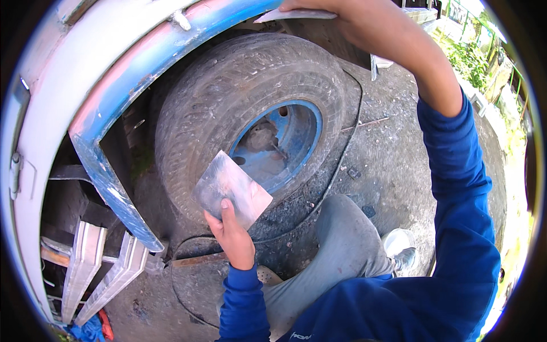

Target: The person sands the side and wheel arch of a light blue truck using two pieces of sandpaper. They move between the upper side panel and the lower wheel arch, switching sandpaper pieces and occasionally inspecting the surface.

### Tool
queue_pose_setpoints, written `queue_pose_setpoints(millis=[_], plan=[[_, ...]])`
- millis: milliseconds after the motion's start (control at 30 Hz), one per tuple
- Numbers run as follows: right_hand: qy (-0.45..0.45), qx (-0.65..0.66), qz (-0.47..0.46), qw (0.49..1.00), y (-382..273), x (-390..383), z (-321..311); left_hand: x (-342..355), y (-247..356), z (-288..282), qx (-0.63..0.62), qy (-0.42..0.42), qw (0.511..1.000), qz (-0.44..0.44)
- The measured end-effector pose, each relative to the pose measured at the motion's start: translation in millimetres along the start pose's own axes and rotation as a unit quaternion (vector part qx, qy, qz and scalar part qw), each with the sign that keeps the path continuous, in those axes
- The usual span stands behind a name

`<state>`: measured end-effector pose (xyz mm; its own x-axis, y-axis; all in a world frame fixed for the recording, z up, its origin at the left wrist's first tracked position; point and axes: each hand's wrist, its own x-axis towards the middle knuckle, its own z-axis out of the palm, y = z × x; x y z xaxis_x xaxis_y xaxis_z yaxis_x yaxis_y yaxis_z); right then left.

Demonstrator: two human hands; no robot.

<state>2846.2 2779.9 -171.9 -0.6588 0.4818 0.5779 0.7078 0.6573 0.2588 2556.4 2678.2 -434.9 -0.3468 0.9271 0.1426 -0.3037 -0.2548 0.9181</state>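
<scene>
My left hand (232, 233) grips a square metal plate (239, 185) smeared with pale pink paste, held up in front of the tyre (191, 108). My right hand (310, 8) is high at the top edge, closed on a thin flat grey spreader (290, 15) beside the painted wheel-arch rim (137, 85), which is streaked blue and pink. Some of that hand's fingers are cut off by the frame or hidden. The tyre has a scuffed blue hub (276, 148) and stands under the white vehicle body (51, 114).
Pale metal channel pieces (80, 271) and a step bracket are at the lower left. A black cable (336, 171) runs over the gritty concrete (387, 154). My bent leg (342, 239) is below, with a white bucket (399, 239) beside it. Plants (467, 57) and green railing are at the upper right.
</scene>
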Motion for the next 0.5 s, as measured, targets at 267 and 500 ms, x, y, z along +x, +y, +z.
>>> queue_pose_setpoints(millis=[267, 500], plan=[[0.025, 0.447, 0.082, 0.89, -174, -126, 121, 1, -16, 19, -0.203, -0.016, 0.971, -0.129], [-0.107, 0.349, 0.094, 0.926, -164, -152, 173, 2, -12, 9, -0.174, 0.03, 0.97, -0.167]])
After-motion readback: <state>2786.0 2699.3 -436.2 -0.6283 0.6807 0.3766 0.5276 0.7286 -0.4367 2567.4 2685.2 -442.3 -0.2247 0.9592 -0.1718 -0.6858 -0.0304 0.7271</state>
